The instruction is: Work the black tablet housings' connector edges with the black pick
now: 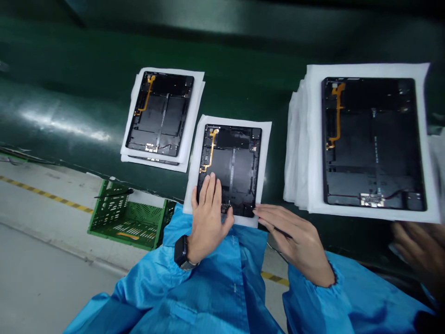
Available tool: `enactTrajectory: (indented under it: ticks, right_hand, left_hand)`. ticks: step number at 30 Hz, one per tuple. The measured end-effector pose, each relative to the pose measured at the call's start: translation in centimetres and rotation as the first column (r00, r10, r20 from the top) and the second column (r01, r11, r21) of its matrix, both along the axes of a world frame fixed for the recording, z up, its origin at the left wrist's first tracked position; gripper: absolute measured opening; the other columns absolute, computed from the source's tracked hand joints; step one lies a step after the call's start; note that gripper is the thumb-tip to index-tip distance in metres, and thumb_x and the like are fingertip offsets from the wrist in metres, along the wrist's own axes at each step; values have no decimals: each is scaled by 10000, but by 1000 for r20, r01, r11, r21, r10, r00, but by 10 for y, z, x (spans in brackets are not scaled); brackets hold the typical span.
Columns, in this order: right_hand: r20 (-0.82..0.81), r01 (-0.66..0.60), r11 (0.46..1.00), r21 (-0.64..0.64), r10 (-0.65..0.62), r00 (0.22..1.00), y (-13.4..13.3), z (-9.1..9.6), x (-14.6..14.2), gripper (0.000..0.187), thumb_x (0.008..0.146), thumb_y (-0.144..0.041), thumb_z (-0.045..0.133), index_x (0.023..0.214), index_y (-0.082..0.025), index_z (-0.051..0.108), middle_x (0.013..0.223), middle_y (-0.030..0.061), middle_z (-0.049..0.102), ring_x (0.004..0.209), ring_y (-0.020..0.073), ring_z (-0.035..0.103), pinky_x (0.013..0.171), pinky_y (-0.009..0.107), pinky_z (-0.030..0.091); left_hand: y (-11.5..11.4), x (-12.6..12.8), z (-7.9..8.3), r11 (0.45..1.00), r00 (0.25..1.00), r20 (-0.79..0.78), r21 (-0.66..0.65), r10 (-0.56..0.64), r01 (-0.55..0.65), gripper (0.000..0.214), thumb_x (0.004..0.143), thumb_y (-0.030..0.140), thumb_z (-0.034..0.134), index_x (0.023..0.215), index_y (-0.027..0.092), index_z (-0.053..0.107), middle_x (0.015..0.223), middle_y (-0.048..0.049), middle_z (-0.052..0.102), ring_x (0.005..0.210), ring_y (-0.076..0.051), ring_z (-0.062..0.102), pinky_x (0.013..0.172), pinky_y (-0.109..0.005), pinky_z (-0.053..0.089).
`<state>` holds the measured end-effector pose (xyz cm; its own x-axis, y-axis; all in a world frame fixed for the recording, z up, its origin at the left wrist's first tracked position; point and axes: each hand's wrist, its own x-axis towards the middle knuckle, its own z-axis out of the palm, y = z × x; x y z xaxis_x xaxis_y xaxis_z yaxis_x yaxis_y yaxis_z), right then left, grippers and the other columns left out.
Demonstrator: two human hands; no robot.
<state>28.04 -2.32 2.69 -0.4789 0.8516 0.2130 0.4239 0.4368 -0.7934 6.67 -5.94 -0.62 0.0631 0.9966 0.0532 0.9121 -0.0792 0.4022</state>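
An opened tablet housing (243, 171), black with an orange flex cable (212, 150) along its left side, lies on a white foam sheet (264, 148) in front of me. My left hand (208, 218) rests flat on its lower left part, fingers stretched out over the inside and the thumb near a small circuit board (225, 208). At the lower right corner of the same housing is my right hand (295, 236), its fingertips drawn together at the edge. Anything between those fingertips is hidden.
Stacked housings with foam sheets stand at left (160, 116) and right (373, 144) on the dark green bench (243, 93). Below the bench edge, a green plastic crate (139, 218) sits on the floor. Another person's blurred hand (417, 246) is at the far right.
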Motion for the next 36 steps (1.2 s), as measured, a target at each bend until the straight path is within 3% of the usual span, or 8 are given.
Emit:
enactTrajectory:
  ticks: [13, 21, 28, 36]
  right_hand:
    - [39, 0, 999, -36, 1, 999, -3, -3, 5, 335, 933, -89, 665, 1235, -217, 736, 1143, 86, 786, 1095, 225, 748, 975, 353, 639]
    - [-4, 109, 976, -187, -112, 994, 2, -5, 4, 245, 952, -137, 655, 1131, -238, 787, 1078, 57, 804, 1029, 205, 770, 915, 281, 643]
    - [-60, 158, 956, -247, -177, 982, -3, -15, 9, 221, 945, -128, 666, 1082, -246, 793, 1103, 46, 799, 1065, 198, 753, 965, 294, 617]
    - [-70, 126, 963, -237, -147, 987, -4, -13, 8, 257, 944, -118, 660, 1116, -258, 790, 1127, 56, 791, 1079, 212, 747, 961, 319, 619]
  left_hand:
    - [0, 0, 1, 1000, 1000, 0, -10, 2, -2, 738, 954, 265, 548, 1598, 89, 236, 1679, -211, 276, 1582, -318, 236, 1271, -536, 152]
    - [0, 0, 0, 1000, 1000, 10, 0, 2, -2, 731, 955, 265, 544, 1595, 82, 242, 1672, -217, 289, 1580, -317, 242, 1268, -542, 159]
    - [0, 0, 0, 1000, 1000, 3, -13, -2, 2, 723, 957, 265, 539, 1589, 66, 250, 1678, -215, 276, 1587, -313, 221, 1271, -541, 145]
    - [-1, 2, 0, 1000, 1000, -11, -11, 2, -2, 743, 952, 265, 545, 1598, 77, 231, 1679, -215, 273, 1582, -321, 234, 1263, -547, 158]
